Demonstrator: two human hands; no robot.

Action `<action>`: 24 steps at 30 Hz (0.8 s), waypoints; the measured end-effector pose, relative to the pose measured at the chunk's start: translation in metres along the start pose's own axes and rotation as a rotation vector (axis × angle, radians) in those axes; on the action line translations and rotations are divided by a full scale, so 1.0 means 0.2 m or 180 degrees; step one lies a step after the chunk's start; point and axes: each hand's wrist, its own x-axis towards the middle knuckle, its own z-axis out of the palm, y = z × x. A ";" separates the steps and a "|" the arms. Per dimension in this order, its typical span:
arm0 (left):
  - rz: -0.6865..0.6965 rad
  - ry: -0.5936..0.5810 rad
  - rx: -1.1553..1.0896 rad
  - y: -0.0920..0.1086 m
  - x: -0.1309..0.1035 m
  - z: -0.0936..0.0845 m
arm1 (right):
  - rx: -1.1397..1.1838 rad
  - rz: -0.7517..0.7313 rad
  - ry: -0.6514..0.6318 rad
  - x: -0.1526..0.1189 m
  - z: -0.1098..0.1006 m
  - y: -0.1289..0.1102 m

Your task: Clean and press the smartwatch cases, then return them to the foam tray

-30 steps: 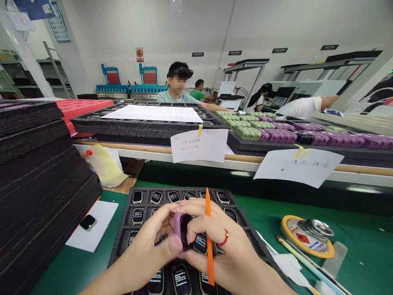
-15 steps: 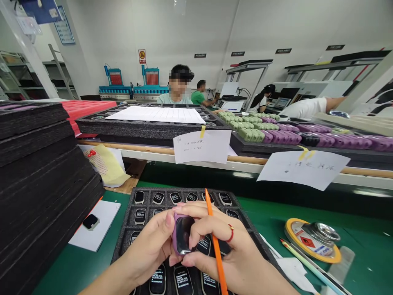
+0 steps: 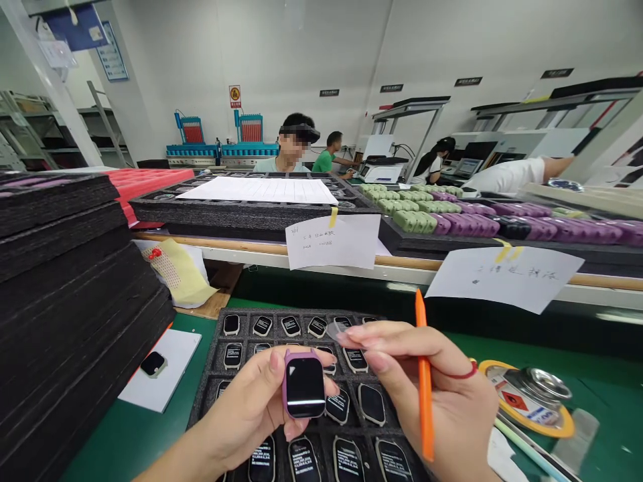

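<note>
My left hand (image 3: 266, 395) is closed round a purple smartwatch case (image 3: 305, 385), its black screen turned up toward me. A bright strip of reflection crosses the lower part of the screen. To its right, my right hand (image 3: 426, 381) pinches a thin clear film (image 3: 339, 333) between thumb and fingertips. An orange pointed stick (image 3: 424, 395) stands tucked in the same hand, tip upward. Under both hands lies a black foam tray (image 3: 208, 375) with several silver-rimmed watches in its pockets, many with white text on their screens.
At left rises a stack of black foam trays (image 3: 75, 321), with a lone watch (image 3: 153, 363) on a white pad (image 3: 168, 381). A metal-topped dispenser can (image 3: 532, 398) stands at right. Green and purple cases (image 3: 462, 227) fill a tray on the shelf. Co-workers sit behind.
My right hand has moved off the watch to the right, carrying the clear film and the orange stick. The watch screen is now uncovered; my left hand still holds the watch.
</note>
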 end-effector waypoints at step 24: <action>0.0117 0.0605 0.0101 -0.02 -0.03 0.03 | -0.0693 -0.0213 -0.1465 -0.03 0.05 0.02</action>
